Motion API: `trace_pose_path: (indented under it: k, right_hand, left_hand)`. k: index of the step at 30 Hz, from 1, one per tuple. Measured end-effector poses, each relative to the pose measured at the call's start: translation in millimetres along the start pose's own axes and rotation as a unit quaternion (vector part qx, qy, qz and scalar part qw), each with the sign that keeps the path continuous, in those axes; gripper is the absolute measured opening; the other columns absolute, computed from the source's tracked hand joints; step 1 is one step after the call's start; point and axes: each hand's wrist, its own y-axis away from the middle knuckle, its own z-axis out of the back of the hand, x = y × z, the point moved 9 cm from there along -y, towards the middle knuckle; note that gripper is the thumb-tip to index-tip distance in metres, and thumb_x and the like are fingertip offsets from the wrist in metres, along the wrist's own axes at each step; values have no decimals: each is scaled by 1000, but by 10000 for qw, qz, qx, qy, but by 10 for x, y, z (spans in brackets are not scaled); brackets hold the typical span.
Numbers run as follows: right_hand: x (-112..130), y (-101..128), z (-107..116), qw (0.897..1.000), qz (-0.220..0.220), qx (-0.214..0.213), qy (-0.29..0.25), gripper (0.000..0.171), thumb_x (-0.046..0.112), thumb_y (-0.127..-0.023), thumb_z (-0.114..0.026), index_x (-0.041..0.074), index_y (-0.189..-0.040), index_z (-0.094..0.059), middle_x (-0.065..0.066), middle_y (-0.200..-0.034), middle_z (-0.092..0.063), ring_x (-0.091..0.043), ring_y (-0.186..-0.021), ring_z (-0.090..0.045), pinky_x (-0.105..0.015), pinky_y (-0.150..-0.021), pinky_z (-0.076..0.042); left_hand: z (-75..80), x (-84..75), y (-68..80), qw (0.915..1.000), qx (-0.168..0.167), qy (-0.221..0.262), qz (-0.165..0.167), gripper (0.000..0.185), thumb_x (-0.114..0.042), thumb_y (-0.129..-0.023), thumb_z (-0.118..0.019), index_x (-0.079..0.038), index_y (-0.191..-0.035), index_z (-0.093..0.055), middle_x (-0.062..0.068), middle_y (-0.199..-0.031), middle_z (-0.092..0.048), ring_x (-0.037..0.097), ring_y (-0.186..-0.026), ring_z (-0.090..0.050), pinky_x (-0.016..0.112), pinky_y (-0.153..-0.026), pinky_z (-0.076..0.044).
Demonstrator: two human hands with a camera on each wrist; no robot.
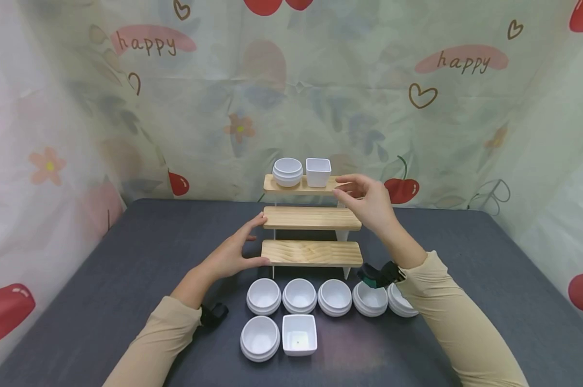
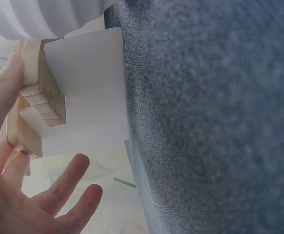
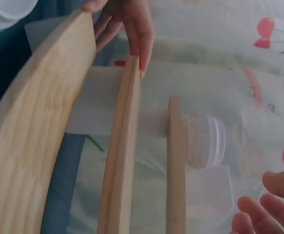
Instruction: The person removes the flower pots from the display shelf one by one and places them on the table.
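A three-tier stand with wooden shelves [image 1: 312, 253] and white side panels [image 2: 90, 92] stands on the dark tabletop. My left hand [image 1: 230, 252] touches its left end, the thumb at the lower shelf and a finger at the middle shelf [image 1: 312, 218]; other fingers extend free. On the top shelf [image 1: 298, 188] sit a white round bowl [image 1: 287, 173] and, right of it, a white square cup [image 1: 318, 173]. Just right of that cup is my right hand [image 1: 368, 201], fingers loosely bent and apart, nothing between them. The right wrist view shows its fingertips [image 3: 251, 214] apart from the cup.
In front of the stand lies a row of several white round bowls [image 1: 299, 296], the rightmost partly hidden by my right sleeve. Nearer are another round bowl [image 1: 260, 338] and a white square cup [image 1: 299, 335]. A patterned curtain [image 1: 298, 107] hangs behind the table.
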Motion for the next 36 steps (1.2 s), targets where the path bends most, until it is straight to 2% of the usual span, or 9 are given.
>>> trace_pose_path:
  k: [4, 8, 12, 15, 18, 25, 36]
  right_hand:
    - [-74, -108, -4, 9997, -190, -130, -40, 33, 18, -87, -66, 7, -118, -63, -17, -105, -70, -29, -91, -66, -21, -66, -48]
    - [-130, -199, -27, 9990, -334, -206, -190, 35, 19, -87, -65, 8, -121, -62, -18, -109, -69, -30, -103, -64, -34, -81, -54]
    - [-160, -262, -53, 9983, -432, -226, -324, 37, 21, -88, -65, 9, -123, -61, -19, -114, -67, -30, -110, -61, -43, -91, -52]
    - [-171, -298, -75, 9980, -499, -208, -317, 39, 22, -88, -65, 9, -124, -61, -19, -115, -66, -30, -110, -62, -44, -91, -53]
    - [-177, -328, -100, 9979, -530, -193, -312, 39, 21, -88, -65, 9, -124, -61, -19, -113, -67, -31, -105, -64, -41, -84, -56]
    - [-165, -373, -149, 9981, -436, -255, -354, 35, 18, -87, -66, 9, -120, -64, -18, -111, -68, -30, -99, -67, -24, -72, -56]
    - [-130, -393, -191, 9978, -524, -416, 14, 28, 18, -88, -65, 9, -115, -67, -15, -111, -69, -28, -99, -65, -32, -77, -55]
  left_hand:
    - [0, 22, 0, 10000, 8, 4, 99, 91, -22, -76, -78, -18, -148, -21, 7, -159, -12, 39, -129, -45, 51, -107, -40]
    - [-3, 41, -1, 9999, 31, -9, 150, 91, -23, -76, -77, -18, -148, -21, 8, -159, -12, 40, -128, -45, 52, -107, -39]
    - [-8, 49, 1, 9998, 49, -18, 186, 91, -24, -76, -77, -19, -148, -21, 6, -159, -11, 39, -128, -46, 52, -107, -39]
    - [-11, 53, 2, 9998, 56, -18, 198, 92, -24, -76, -77, -20, -148, -21, 4, -159, -10, 39, -128, -46, 53, -107, -38]
    - [-11, 50, 4, 9998, 51, -24, 191, 92, -24, -76, -77, -20, -148, -20, 4, -159, -10, 39, -128, -46, 53, -107, -38]
    - [-14, 39, -1, 9999, 56, 33, 120, 91, -22, -77, -77, -18, -148, -21, 9, -159, -11, 40, -129, -44, 52, -107, -39]
    - [-1, 18, 7, 9999, 40, 32, 98, 91, -23, -76, -77, -18, -148, -21, 9, -159, -11, 39, -128, -45, 51, -107, -40]
